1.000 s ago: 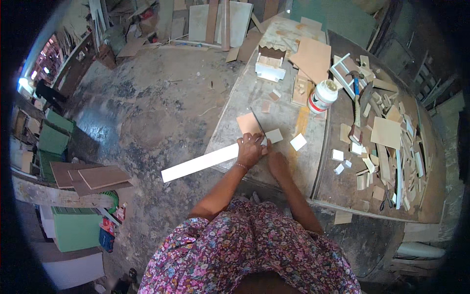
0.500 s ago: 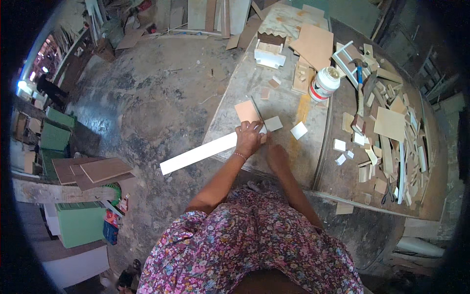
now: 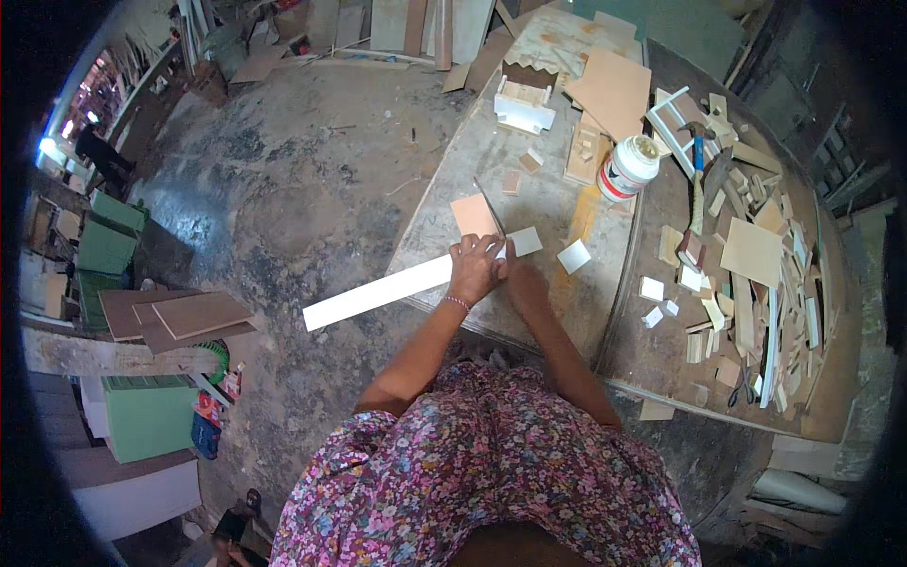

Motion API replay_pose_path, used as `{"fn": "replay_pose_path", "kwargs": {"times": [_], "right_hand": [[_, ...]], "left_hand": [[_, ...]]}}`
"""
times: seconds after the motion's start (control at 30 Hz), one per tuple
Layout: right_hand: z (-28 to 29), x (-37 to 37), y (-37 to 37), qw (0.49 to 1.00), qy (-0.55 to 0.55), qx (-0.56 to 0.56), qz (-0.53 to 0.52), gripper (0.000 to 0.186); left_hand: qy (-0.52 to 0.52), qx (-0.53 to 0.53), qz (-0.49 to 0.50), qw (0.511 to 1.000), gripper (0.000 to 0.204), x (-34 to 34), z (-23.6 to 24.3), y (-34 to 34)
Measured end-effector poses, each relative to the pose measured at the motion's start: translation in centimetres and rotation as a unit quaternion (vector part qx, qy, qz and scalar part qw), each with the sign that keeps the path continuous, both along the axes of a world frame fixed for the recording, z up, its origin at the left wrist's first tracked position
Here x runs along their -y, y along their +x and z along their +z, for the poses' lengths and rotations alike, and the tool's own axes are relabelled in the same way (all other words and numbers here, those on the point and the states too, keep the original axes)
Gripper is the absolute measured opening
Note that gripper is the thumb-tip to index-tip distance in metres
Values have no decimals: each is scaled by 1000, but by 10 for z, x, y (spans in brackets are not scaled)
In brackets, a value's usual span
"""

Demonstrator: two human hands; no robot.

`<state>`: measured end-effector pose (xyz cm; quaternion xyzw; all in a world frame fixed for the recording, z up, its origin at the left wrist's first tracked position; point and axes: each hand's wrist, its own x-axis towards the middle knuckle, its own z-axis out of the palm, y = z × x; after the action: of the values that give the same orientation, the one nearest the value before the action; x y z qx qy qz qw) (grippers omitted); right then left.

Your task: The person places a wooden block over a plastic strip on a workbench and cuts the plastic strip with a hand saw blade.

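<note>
A long white strip of board [image 3: 378, 291] lies slantwise at the table's near left edge, its left end sticking out past the edge. My left hand [image 3: 475, 265] presses it down with bent fingers. Just beyond those fingers is a flat tan piece [image 3: 470, 215], with a thin dark straight-edged tool [image 3: 487, 202] along its right side. A pale end piece [image 3: 524, 241] lines up with the strip; the hands hide whether they join. Close beside the left fingers, my right hand [image 3: 527, 279] is closed, and what it holds is hidden.
A white glue tub [image 3: 628, 168] stands open farther back, near a small white wooden piece [image 3: 524, 104]. A hammer [image 3: 698, 156], scissors [image 3: 742, 389] and many wood offcuts [image 3: 746, 274] cover the right side. Boards [image 3: 194, 317] lie at the left.
The right hand has shifted slightly left and up, against the left fingers. The strip and left hand appear a little farther left; the whole view has shifted slightly too.
</note>
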<state>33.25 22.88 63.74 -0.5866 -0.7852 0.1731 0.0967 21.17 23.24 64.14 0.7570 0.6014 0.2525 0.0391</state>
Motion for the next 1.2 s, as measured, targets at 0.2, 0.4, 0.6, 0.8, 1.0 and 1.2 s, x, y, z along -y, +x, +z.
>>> {"fn": "replay_pose_path", "kwargs": {"times": [0.2, 0.4, 0.6, 0.8, 1.0, 1.2], "right_hand": [[16, 23, 6, 996, -83, -12, -24, 54], [6, 10, 10, 998, -28, -60, -17, 56], [15, 10, 12, 997, -71, -33, -1, 59], [13, 4, 9, 999, -3, -50, -1, 54], [5, -3, 9, 998, 13, -51, 28, 49], [13, 16, 22, 998, -13, -46, 30, 48]], "left_hand": [[9, 12, 9, 1000, 34, 3, -6, -5], [3, 3, 8, 1000, 33, 2, -3, 1], [2, 12, 20, 1000, 33, -2, -6, 1], [9, 8, 22, 1000, 34, -2, -7, 2], [21, 16, 24, 999, 33, -2, -9, 5], [21, -13, 25, 999, 34, 2, -5, 6]]}}
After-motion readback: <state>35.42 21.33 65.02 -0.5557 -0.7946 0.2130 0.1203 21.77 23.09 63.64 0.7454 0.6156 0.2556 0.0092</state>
